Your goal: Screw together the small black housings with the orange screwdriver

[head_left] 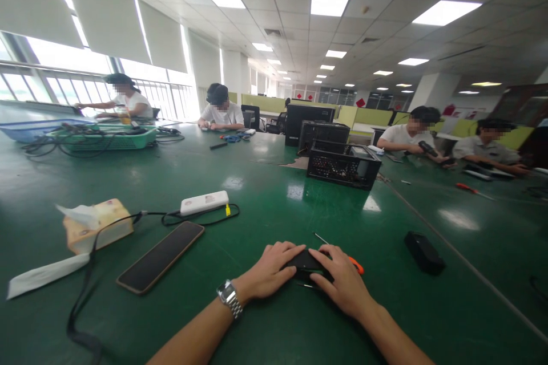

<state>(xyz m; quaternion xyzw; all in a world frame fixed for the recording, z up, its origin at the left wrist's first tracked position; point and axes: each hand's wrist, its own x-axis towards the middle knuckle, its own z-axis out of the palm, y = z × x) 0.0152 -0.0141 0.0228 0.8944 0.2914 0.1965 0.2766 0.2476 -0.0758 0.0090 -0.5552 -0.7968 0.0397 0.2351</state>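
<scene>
On the green table in front of me, a small black box-shaped device (305, 260) lies between my hands. My left hand (272, 267) grips its left end, thumb on the near side and fingers over the far edge. The right end is held the same way by my right hand (341, 280). An orange-handled screwdriver (357, 266) lies partly hidden behind my right hand. Just below the device shows a thin metal piece (305, 285), its other end hidden. A silver watch (229, 298) is on my left wrist.
To the left lie a dark phone (160, 258), a tissue pack (105, 227) and a white cabled block (204, 203). A black object (424, 252) sits to the right. Farther back stand an open computer case (342, 166) and a green basket (105, 140). Several people sit around the table.
</scene>
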